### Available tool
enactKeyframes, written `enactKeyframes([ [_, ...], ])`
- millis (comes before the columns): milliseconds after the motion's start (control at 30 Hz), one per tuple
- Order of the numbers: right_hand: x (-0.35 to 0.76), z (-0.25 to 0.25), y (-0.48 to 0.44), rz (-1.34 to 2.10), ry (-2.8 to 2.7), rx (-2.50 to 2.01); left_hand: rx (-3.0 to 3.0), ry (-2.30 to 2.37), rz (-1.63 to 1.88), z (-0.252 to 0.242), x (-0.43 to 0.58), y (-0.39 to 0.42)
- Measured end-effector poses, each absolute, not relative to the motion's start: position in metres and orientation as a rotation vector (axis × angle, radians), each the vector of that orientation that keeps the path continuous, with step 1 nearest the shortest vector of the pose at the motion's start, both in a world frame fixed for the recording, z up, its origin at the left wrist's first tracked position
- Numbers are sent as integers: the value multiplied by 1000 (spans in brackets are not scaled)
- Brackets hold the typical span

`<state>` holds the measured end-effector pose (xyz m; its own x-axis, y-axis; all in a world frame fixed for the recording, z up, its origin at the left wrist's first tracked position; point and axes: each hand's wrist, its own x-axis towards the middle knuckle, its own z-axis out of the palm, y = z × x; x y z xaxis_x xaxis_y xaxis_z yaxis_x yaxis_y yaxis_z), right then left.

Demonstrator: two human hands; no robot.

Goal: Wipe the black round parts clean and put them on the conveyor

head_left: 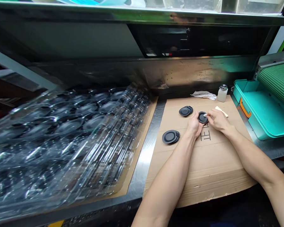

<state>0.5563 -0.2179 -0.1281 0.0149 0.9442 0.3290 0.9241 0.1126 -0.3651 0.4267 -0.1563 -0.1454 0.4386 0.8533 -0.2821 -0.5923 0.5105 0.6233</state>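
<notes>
My left hand (pixel 194 124) grips a round black disc-shaped part (pixel 202 117) by its left edge, just above the cardboard sheet (pixel 180 176). In my right hand (pixel 216 119) a small white piece (pixel 205 115), perhaps cloth or swab, is pinched against the upper right of the disc's face. Two short stacks of similar black discs lie on the cardboard: one stack (pixel 186 111) beyond my left hand, another stack (pixel 170 137) left of my forearm. A cream-coloured block or folded pad (pixel 221 111) lies behind my right hand.
Stacked clear plastic trays (pixel 80 148) holding dark round parts fill the left side. A small bottle with a metal top (pixel 222 93) and a white glove (pixel 204 95) stand at the back. On the right are a teal bin (pixel 269 119) and a green conveyor belt (pixel 278 77). A metal shelf edge (pixel 142 17) crosses above.
</notes>
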Motion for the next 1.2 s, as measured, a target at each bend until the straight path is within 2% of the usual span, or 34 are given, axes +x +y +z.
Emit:
enactKeyframes([
  [200,550,-133,-206,-42,-1775,-1758,550,574,900,-148,427,-161],
  [367,553,-132,-200,-8,-1901,-1620,548,561,881,-150,426,-160],
  [867,538,-138,-218,60,-1818,-1874,302,673,927,-146,428,-151],
  [1200,507,-146,-221,153,-1864,-1741,373,596,969,-155,430,-152],
])
